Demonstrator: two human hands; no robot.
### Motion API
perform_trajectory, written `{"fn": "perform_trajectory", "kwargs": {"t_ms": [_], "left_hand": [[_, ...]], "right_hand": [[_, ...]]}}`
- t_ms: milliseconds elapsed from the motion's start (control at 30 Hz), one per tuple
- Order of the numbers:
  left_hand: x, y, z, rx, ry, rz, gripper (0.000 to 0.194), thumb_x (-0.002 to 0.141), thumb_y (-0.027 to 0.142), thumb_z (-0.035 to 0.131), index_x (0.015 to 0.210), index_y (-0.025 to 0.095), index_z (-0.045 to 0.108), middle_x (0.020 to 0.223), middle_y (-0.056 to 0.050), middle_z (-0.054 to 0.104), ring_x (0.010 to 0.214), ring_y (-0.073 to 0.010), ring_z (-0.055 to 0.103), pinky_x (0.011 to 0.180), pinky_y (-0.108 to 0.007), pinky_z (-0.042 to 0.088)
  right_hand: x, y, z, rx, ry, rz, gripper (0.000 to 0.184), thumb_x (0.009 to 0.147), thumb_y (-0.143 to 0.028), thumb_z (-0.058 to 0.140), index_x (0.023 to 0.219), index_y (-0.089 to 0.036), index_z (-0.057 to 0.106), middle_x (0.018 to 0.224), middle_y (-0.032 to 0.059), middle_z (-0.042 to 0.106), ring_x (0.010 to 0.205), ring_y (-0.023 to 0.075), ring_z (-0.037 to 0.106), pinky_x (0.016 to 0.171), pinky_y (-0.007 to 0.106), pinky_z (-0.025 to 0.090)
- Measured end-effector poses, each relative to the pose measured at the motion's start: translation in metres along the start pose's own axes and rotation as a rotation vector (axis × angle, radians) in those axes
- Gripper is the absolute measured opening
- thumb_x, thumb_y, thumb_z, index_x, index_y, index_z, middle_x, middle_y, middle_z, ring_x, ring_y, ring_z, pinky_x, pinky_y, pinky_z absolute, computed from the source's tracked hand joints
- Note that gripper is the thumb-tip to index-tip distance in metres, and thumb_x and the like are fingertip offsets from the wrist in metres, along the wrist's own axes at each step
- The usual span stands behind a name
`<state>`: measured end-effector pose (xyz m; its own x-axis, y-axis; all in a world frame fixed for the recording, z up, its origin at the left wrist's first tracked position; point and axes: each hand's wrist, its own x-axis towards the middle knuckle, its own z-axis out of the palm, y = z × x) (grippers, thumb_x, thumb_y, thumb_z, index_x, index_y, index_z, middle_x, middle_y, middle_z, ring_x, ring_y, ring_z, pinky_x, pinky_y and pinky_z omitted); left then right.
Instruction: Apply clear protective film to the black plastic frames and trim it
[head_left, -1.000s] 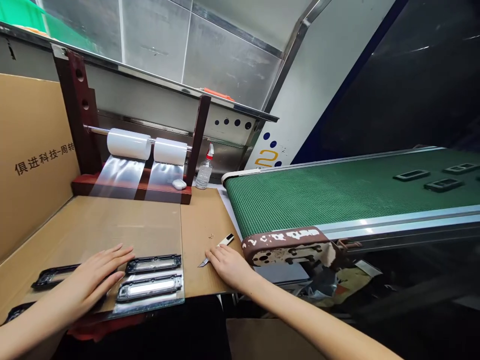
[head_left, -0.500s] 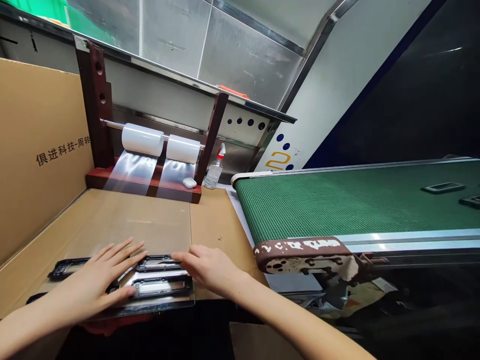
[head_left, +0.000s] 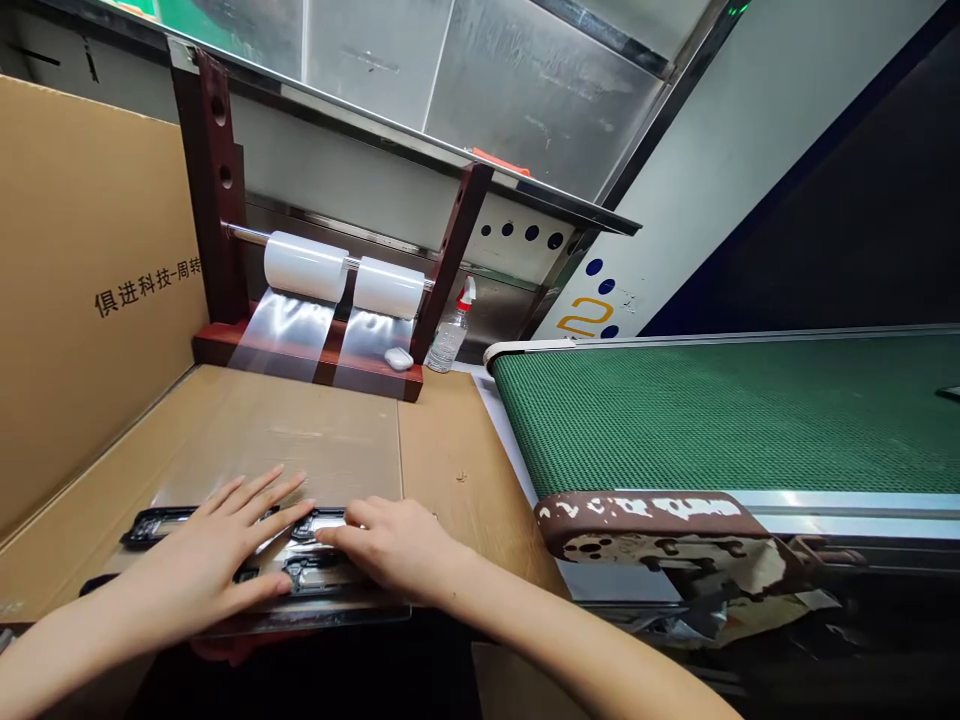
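Observation:
My left hand [head_left: 225, 545] lies with spread fingers across several long black plastic frames, its thumb by the lower right one. Those frames rest on a clear sheet [head_left: 337, 435]: one frame [head_left: 142, 530] pokes out left of the hand, an upper one [head_left: 302, 528] and a lower one [head_left: 304, 578] to its right. My right hand [head_left: 390, 545] is over the right ends of these last two, fingers curled and thumb pointing left onto the upper frame. Whatever its fingertips may pinch is hidden beneath the hand.
Two film rolls [head_left: 307, 267] hang on a dark red stand [head_left: 307, 365] at the back. A small white case [head_left: 398, 358] sits on its base, a spray bottle [head_left: 448, 340] beside it. Cardboard [head_left: 97, 220] walls the left. A green conveyor belt [head_left: 712, 420] runs off right.
My right hand has moved left over the two right-hand frames, its fingers more curled. My left hand stays spread on the frames. Frames on the conveyor have shifted right, partly because the view turned.

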<state>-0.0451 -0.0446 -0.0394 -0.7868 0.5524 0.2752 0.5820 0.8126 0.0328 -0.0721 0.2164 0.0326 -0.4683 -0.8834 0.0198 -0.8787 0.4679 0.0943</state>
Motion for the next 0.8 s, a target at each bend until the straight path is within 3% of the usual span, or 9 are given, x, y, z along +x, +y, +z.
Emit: {"fn": "perform_trajectory", "kwargs": {"t_ms": [400, 800], "left_hand": [[0.000, 0.000, 0.001, -0.004, -0.024, -0.015, 0.063, 0.086, 0.063, 0.048, 0.143, 0.045, 0.027, 0.149, 0.002, 0.033, 0.132, -0.0356, 0.041, 0.100, -0.057, 0.042], [-0.002, -0.004, 0.006, 0.050, -0.010, -0.006, 0.067, 0.087, 0.063, 0.047, 0.145, 0.048, 0.019, 0.151, 0.004, 0.030, 0.134, -0.0346, 0.038, 0.100, -0.059, 0.041]], "right_hand": [[-0.008, 0.010, 0.004, 0.030, -0.043, 0.004, 0.025, 0.097, -0.027, 0.050, 0.121, -0.030, 0.057, 0.088, -0.0002, 0.060, 0.079, 0.0132, 0.056, 0.046, 0.024, 0.030], [-0.035, 0.025, 0.000, 0.040, -0.035, 0.025, 0.024, 0.095, -0.023, 0.053, 0.117, -0.026, 0.061, 0.084, -0.0001, 0.061, 0.078, 0.0129, 0.056, 0.049, 0.023, 0.030]]}}
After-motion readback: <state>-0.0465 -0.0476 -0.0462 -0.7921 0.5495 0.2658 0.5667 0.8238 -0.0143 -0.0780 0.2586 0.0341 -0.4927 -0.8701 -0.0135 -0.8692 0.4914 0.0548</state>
